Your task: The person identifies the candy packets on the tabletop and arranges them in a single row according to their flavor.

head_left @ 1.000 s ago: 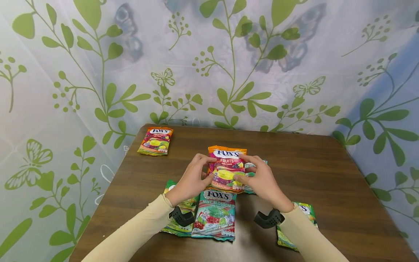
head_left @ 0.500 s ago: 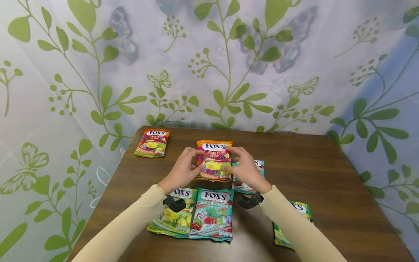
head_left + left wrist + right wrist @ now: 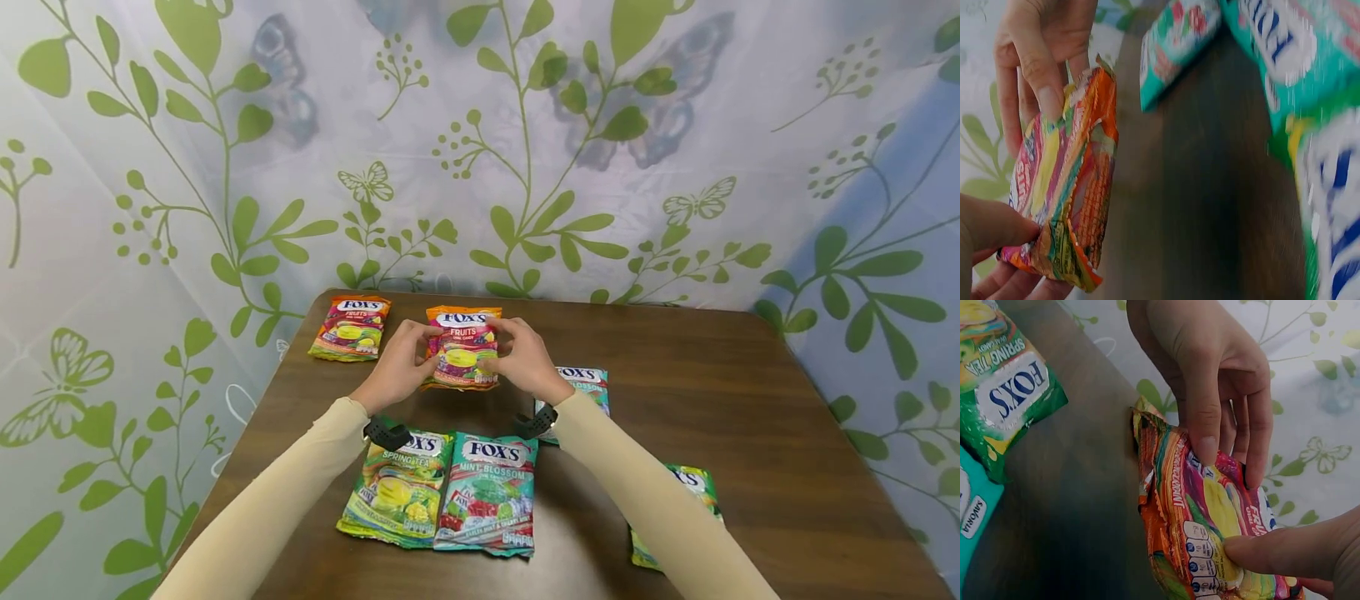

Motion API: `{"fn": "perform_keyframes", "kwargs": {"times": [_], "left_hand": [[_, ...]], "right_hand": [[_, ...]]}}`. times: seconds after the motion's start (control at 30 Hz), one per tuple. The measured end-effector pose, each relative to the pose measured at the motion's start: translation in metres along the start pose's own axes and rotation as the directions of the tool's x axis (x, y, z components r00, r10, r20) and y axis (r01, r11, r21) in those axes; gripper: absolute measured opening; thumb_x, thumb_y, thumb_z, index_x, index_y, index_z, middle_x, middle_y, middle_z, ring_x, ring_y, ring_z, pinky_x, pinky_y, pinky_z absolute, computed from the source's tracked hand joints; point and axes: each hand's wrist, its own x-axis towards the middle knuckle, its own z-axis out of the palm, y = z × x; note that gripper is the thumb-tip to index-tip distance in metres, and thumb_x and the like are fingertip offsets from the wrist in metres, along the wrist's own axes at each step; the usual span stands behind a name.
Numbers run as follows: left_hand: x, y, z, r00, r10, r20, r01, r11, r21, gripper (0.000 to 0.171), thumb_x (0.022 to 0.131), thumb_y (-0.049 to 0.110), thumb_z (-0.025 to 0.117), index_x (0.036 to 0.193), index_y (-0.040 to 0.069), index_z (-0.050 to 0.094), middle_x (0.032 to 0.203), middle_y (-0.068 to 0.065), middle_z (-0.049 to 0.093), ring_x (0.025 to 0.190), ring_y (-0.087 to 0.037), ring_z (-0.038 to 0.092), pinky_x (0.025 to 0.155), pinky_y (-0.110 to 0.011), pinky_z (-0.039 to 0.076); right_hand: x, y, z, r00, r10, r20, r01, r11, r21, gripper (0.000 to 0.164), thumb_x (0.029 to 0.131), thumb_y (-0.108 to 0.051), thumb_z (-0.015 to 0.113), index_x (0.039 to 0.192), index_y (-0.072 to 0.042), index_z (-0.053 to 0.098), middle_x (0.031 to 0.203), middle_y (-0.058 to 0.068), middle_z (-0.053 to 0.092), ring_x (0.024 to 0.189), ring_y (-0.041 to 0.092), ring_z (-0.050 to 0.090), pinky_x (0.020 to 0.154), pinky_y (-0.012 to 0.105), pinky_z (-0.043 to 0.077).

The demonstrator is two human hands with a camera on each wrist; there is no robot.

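Note:
Both hands hold an orange and magenta candy bag (image 3: pixel 459 348) by its two sides, raised over the far half of the table. My left hand (image 3: pixel 397 364) grips its left edge, thumb in front and fingers behind. On the right edge my right hand (image 3: pixel 522 360) pinches it the same way. The wrist views show each thumb pressing the printed front, with the bag's bottom seam (image 3: pixel 1085 250) toward the table. Another candy bag (image 3: pixel 350 328) of the same kind lies at the far left corner.
Nearer me, a green Spring Tea bag (image 3: pixel 397 492) and a teal Mint Blossom bag (image 3: pixel 486 496) lie side by side. Another teal bag (image 3: pixel 588 387) lies partly behind the right wrist. A green bag (image 3: pixel 693 483) is partly under the right forearm. A patterned curtain (image 3: pixel 480 150) stands behind the table (image 3: pixel 690 375).
Both hands have carried the orange and magenta bag leftward and farther back, away from above the Mint Blossom bag. The two near bags and the right teal bag are now less covered.

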Motion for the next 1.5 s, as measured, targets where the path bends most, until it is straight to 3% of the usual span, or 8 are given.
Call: {"fn": "perform_keyframes", "kwargs": {"times": [0.2, 0.53, 0.77, 0.9, 1.07, 1.37, 1.5], "left_hand": [[0.010, -0.017, -0.009, 0.999, -0.030, 0.016, 0.030, 0.999, 0.026, 0.047, 0.105, 0.001, 0.072, 0.150, -0.001, 0.059, 0.130, -0.019, 0.051, 0.098, -0.029, 0.061, 0.080, -0.037, 0.056], [0.023, -0.039, -0.022, 0.999, -0.035, -0.019, 0.036, 0.997, 0.072, 0.044, 0.105, -0.001, 0.071, 0.148, -0.005, 0.061, 0.130, -0.023, 0.050, 0.116, -0.038, 0.057, 0.090, -0.047, 0.059], [0.029, -0.053, -0.034, 0.997, -0.053, -0.049, 0.059, 0.991, 0.118, 0.042, 0.103, -0.004, 0.070, 0.144, -0.006, 0.064, 0.119, -0.023, 0.052, 0.100, -0.034, 0.053, 0.080, -0.043, 0.051], [0.033, -0.060, -0.039, 0.996, -0.069, -0.056, 0.076, 0.989, 0.130, 0.041, 0.103, -0.004, 0.068, 0.144, -0.006, 0.065, 0.119, -0.023, 0.052, 0.098, -0.035, 0.049, 0.081, -0.046, 0.044], [0.037, -0.072, -0.038, 0.993, -0.096, -0.072, 0.104, 0.987, 0.121, 0.040, 0.103, -0.005, 0.067, 0.144, -0.006, 0.065, 0.123, -0.025, 0.052, 0.103, -0.038, 0.049, 0.087, -0.050, 0.044], [0.043, -0.094, -0.032, 0.989, -0.092, -0.112, 0.106, 0.986, 0.131, 0.038, 0.101, -0.008, 0.067, 0.139, -0.011, 0.067, 0.116, -0.026, 0.053, 0.098, -0.036, 0.047, 0.083, -0.047, 0.041], [0.046, -0.099, -0.027, 0.988, -0.101, -0.121, 0.117, 0.985, 0.130, 0.037, 0.102, -0.009, 0.065, 0.139, -0.011, 0.066, 0.123, -0.028, 0.054, 0.098, -0.037, 0.049, 0.084, -0.049, 0.044]], "right_hand": [[0.018, 0.002, 0.012, 1.000, 0.018, -0.006, -0.018, 1.000, 0.019, 0.077, 0.093, -0.006, 0.087, 0.162, -0.009, 0.053, 0.147, 0.013, 0.055, 0.113, 0.033, 0.066, 0.089, 0.044, 0.062], [0.045, 0.001, 0.034, 1.000, 0.022, -0.009, -0.022, 0.998, 0.066, 0.077, 0.093, 0.001, 0.086, 0.162, -0.004, 0.052, 0.145, 0.018, 0.054, 0.110, 0.033, 0.065, 0.088, 0.043, 0.062], [0.065, -0.001, 0.054, 0.999, 0.032, -0.011, -0.031, 0.996, 0.082, 0.079, 0.092, 0.003, 0.086, 0.162, -0.004, 0.051, 0.142, 0.018, 0.053, 0.111, 0.032, 0.064, 0.089, 0.042, 0.062], [0.074, 0.000, 0.062, 0.999, 0.039, -0.003, -0.039, 0.995, 0.097, 0.080, 0.091, 0.005, 0.085, 0.163, -0.003, 0.050, 0.143, 0.019, 0.052, 0.113, 0.033, 0.064, 0.090, 0.042, 0.062], [0.084, 0.007, 0.072, 0.998, 0.055, 0.020, -0.057, 0.993, 0.107, 0.082, 0.091, 0.006, 0.086, 0.163, -0.002, 0.048, 0.144, 0.019, 0.050, 0.112, 0.032, 0.063, 0.088, 0.041, 0.061], [0.099, 0.018, 0.090, 0.996, 0.089, 0.006, -0.089, 0.992, 0.084, 0.083, 0.089, 0.007, 0.086, 0.163, -0.003, 0.050, 0.145, 0.020, 0.051, 0.116, 0.034, 0.062, 0.092, 0.043, 0.061], [0.103, 0.023, 0.094, 0.995, 0.102, -0.011, -0.101, 0.993, 0.067, 0.083, 0.088, 0.008, 0.087, 0.162, -0.003, 0.051, 0.143, 0.019, 0.052, 0.117, 0.034, 0.063, 0.094, 0.043, 0.060]]}}
